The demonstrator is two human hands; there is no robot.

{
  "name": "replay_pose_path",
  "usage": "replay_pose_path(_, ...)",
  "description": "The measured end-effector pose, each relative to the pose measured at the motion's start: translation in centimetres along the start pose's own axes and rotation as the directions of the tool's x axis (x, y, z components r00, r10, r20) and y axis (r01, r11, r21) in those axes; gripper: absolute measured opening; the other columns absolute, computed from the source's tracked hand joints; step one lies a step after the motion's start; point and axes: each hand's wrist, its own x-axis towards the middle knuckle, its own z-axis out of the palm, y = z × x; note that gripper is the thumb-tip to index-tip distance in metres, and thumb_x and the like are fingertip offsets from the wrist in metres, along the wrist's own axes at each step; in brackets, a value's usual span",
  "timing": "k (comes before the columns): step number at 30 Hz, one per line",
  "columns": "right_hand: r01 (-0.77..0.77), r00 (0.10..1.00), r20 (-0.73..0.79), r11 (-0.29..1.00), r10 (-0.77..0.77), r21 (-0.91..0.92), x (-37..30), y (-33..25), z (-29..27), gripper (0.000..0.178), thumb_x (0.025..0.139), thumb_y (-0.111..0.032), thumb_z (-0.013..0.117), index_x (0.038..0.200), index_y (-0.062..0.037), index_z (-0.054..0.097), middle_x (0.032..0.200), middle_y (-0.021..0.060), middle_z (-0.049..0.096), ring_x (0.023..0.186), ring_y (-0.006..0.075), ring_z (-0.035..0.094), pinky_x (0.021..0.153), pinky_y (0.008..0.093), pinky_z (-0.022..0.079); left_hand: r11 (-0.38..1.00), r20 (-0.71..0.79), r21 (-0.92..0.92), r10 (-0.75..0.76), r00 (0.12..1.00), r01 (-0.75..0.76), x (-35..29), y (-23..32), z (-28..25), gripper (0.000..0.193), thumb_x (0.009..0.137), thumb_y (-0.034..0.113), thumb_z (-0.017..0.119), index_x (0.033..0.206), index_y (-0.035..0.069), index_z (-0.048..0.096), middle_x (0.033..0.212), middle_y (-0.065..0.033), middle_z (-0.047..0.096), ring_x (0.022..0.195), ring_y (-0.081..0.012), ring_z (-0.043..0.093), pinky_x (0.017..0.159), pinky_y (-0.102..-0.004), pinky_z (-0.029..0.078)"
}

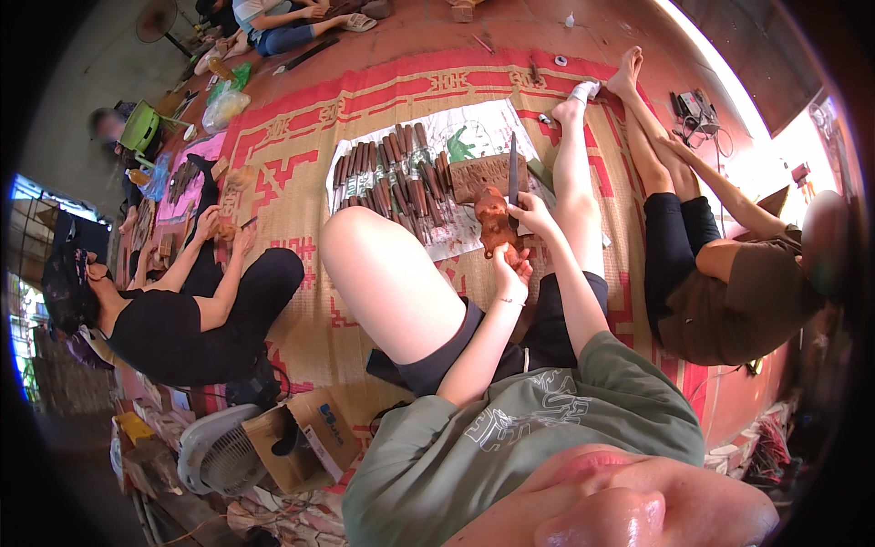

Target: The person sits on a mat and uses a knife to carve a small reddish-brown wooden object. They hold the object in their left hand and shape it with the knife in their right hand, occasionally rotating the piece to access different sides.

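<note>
Head view: the carving's (493,223) lower end is gripped by the left hand (513,273), just between the legs. A dark blade (514,166) is held right alongside by the right hand (532,217). Loads of wooden-handled tools (417,195) are spread on a white sheet (499,116) nearby.

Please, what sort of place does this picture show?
Probably a carving workshop: rows of slim brown-handled tools lie on a white sheet, the left hand holds a reddish-brown carved figure, and a long, dark, flat tool is in the right hand.
</note>
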Motion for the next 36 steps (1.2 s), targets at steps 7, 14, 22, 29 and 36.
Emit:
replay_pose_path(7, 0.110, 0.988, -0.084, 0.978, -0.127, -0.177, 0.6, 0.4, 0.5, 0.022, 0.076, -0.016, 0.063, 0.087, 0.0014, 0.058, 0.063, 0.0036, 0.051, 0.058, 0.0111, 0.045, 0.053, 0.0276, 0.039, 1.000, -0.011, -0.005, -0.006, 1.000, 0.006, 0.5, -0.2, -0.1, 0.029, 0.073, 0.040, 0.056, 0.070, 0.014, 0.043, 0.075, -0.0085, 0.062, 0.050, -0.0114, 0.049, 0.049, -0.0220, 0.045)
replay_pose_path(14, 0.167, 0.985, 0.060, 0.983, -0.162, -0.077, 0.4, -0.9, 0.8, 0.022, 0.075, -0.019, 0.063, 0.083, 0.0008, 0.057, 0.061, 0.0041, 0.050, 0.057, 0.0109, 0.045, 0.052, 0.0273, 0.038, 1.000, 0.030, 0.010, 0.002, 1.000, -0.003, 0.6, 0.1, -0.4, 0.028, 0.074, 0.041, 0.056, 0.076, 0.016, 0.043, 0.075, -0.0078, 0.062, 0.052, -0.0114, 0.050, 0.049, -0.0222, 0.045)
replay_pose_path(22, 0.114, 0.992, -0.025, 0.973, -0.122, -0.200, 1.3, 0.0, 0.7, 0.022, 0.073, -0.016, 0.065, 0.086, 0.0007, 0.059, 0.057, 0.0070, 0.050, 0.053, 0.0127, 0.047, 0.051, 0.0298, 0.040, 1.000, -0.001, 0.002, 0.001, 1.000, -0.001, 0.4, 0.1, -0.3, 0.027, 0.074, 0.040, 0.056, 0.069, 0.016, 0.043, 0.074, -0.0073, 0.061, 0.052, -0.0117, 0.051, 0.048, -0.0224, 0.045)
replay_pose_path(29, 0.124, 0.991, 0.077, 0.980, -0.113, -0.156, 1.1, 0.7, 1.0, 0.021, 0.074, -0.014, 0.064, 0.087, 0.0008, 0.058, 0.063, 0.0087, 0.055, 0.059, 0.0150, 0.050, 0.056, 0.0308, 0.042, 0.999, 0.001, -0.028, -0.016, 1.000, 0.016, 0.5, 0.0, -0.2, 0.026, 0.073, 0.036, 0.056, 0.084, 0.014, 0.048, 0.072, -0.0083, 0.059, 0.047, -0.0119, 0.050, 0.044, -0.0214, 0.046)
replay_pose_path(36, 0.164, 0.983, 0.111, 0.976, -0.149, -0.143, 1.2, 0.4, 0.0, 0.023, 0.072, -0.020, 0.065, 0.083, 0.0004, 0.059, 0.063, 0.0117, 0.056, 0.058, 0.0183, 0.052, 0.056, 0.0330, 0.042, 1.000, 0.034, -0.003, -0.012, 0.999, 0.012, 0.6, 0.1, 0.2, 0.025, 0.073, 0.035, 0.055, 0.082, 0.012, 0.049, 0.072, -0.0069, 0.059, 0.047, -0.0114, 0.049, 0.043, -0.0207, 0.046)
